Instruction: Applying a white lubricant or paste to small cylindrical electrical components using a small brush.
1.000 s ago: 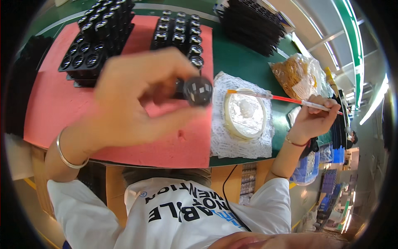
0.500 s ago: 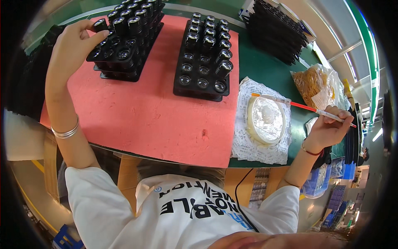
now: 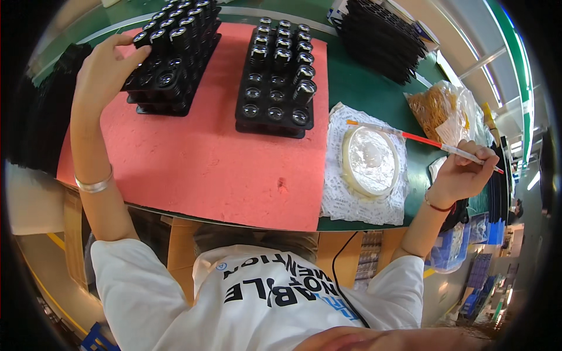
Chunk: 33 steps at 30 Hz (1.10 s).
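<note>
1. Nearest my head camera, a person in a white short-sleeved shirt (image 3: 257, 292) with dark lettering is at the near edge of a green worktop (image 3: 354, 82).
2. Right of centre on that edge, I see a round, pale, shallow dish (image 3: 370, 161) with a glossy surface on a crumpled white patterned sheet (image 3: 351, 212), beside a salmon-pink mat (image 3: 205, 175).
3. The right hand (image 3: 465, 175), well apart from the left, is closed on a slender red-and-clear paintbrush (image 3: 421, 139); its orange tip shows at the dish's far-left rim, contact unclear to me.
4. Toward the mat's right edge, a black plastic tray (image 3: 269, 126) carries upright, glossy-topped cylinders (image 3: 304, 92).
5. Toward the mat's far-left corner, the left hand (image 3: 105, 70) has thumb and fingers at a black cylinder (image 3: 140, 40) in stacked black trays (image 3: 164, 108); I cannot tell whether they grip.
6. Near the worktop's far-right edge stands a black stack (image 3: 383, 41).
</note>
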Tool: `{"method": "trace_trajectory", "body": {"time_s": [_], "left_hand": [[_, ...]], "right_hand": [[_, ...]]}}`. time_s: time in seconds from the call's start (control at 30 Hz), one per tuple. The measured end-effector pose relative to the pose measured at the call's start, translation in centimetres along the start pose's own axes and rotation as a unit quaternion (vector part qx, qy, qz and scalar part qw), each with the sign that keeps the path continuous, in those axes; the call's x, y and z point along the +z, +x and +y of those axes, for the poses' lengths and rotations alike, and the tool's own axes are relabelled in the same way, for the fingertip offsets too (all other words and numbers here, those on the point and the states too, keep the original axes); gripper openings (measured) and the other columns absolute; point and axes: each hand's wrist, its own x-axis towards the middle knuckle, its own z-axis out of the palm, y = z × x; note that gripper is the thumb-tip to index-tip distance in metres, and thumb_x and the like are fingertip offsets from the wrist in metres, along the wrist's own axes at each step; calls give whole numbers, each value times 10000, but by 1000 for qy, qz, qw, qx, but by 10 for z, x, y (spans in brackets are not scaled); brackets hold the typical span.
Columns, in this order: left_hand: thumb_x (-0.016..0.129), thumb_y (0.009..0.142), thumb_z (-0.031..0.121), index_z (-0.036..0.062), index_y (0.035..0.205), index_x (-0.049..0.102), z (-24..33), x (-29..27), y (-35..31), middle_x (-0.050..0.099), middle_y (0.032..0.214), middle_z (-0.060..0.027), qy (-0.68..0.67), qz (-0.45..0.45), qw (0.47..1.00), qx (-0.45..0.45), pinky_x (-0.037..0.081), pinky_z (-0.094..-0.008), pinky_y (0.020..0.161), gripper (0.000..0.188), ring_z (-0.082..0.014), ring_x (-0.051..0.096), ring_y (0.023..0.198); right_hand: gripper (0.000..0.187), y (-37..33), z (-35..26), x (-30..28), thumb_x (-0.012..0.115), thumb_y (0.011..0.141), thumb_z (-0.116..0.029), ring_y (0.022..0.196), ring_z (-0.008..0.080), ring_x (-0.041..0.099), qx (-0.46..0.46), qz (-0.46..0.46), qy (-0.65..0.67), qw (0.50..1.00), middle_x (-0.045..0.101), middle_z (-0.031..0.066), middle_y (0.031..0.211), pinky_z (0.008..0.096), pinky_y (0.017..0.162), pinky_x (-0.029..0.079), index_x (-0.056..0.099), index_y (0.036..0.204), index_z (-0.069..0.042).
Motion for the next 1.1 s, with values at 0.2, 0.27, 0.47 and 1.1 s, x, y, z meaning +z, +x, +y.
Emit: {"method": "trace_trajectory", "body": {"time_s": [0.2,0.27,0.47,1.1], "left_hand": [[619,710,309,98,839,564,87,0,-43,428,539,-30,-3,96,990,101,373,-285,491,253,-167,456,496],[633,692,317,81,787,552,108,16,-57,521,599,-48,-67,36,967,243,401,-306,500,267,-203,520,540],[642,667,359,69,748,558,137,50,-59,570,655,-79,-73,-70,944,314,438,-330,545,313,-249,560,615],[655,520,20,57,783,531,149,59,-98,495,701,-59,-274,-193,864,376,425,-248,522,293,-158,509,592]], "right_hand": [[362,-2,4,-2,342,890,-321,438,103,317,-71,7,-94,993,383,28,522,214,416,248,457,699,-36],[361,-2,4,-7,351,885,-329,426,101,307,-93,-39,-125,987,387,30,527,217,411,244,457,701,-36],[399,0,-5,-6,365,868,-374,416,128,339,-196,-39,-191,961,387,43,524,246,402,257,423,642,-50],[412,8,-11,-23,280,900,-385,347,87,196,-208,-179,-121,954,305,-15,450,255,380,164,371,625,-92]]}}
